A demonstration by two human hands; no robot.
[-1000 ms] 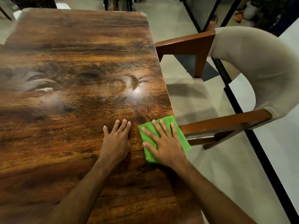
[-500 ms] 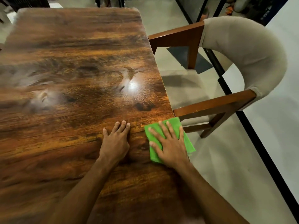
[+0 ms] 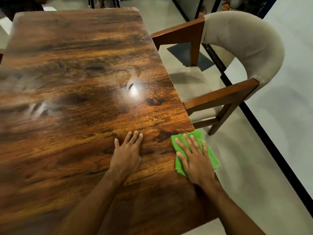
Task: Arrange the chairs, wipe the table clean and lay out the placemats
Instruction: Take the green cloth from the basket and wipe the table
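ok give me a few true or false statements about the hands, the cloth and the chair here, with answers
1. The right hand lies flat on the green cloth. True.
2. The left hand grips a placemat. False: it rests flat on the bare table.
3. The green cloth reaches past the table's right edge. True.
4. The chair stands at the table's left edge. False: it stands at the right edge.

Green cloth [image 3: 211,155], brown wood-grain table [image 3: 81,68], beige chair [image 3: 243,43] with brown frame
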